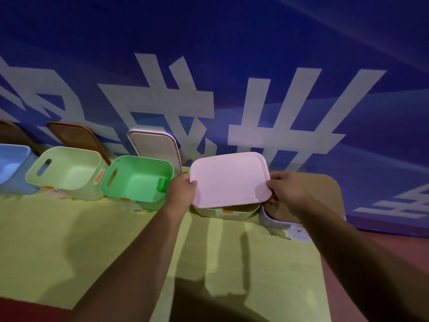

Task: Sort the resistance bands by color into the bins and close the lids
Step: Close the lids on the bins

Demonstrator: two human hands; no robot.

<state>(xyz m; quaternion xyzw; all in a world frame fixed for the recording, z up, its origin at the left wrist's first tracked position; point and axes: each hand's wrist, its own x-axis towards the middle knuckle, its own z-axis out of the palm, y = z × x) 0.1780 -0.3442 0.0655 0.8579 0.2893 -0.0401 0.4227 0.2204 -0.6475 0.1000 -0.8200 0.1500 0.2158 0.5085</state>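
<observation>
Both my hands hold a pink lid (pixel 229 180) over a pale bin (pixel 226 211). My left hand (pixel 183 189) grips the lid's left edge and my right hand (pixel 287 189) grips its right edge. The lid lies tilted on the bin, with a gap showing at the front. Left of it stand an open green bin (pixel 137 178) with a green band (pixel 162 184) against its right inner wall, an open pale yellow-green bin (pixel 67 170) and a blue bin (pixel 14 168) at the frame's edge. Right of my right hand sits a white bin (pixel 274 219) under a brown lid (pixel 325 189).
The bins stand in a row on a yellow-green mat (pixel 162 247) against a blue banner wall (pixel 232 66). A beige lid (pixel 155 147) and a brown lid (pixel 76 137) lean on the wall behind the open bins. A paper tag (pixel 298 233) lies by the white bin.
</observation>
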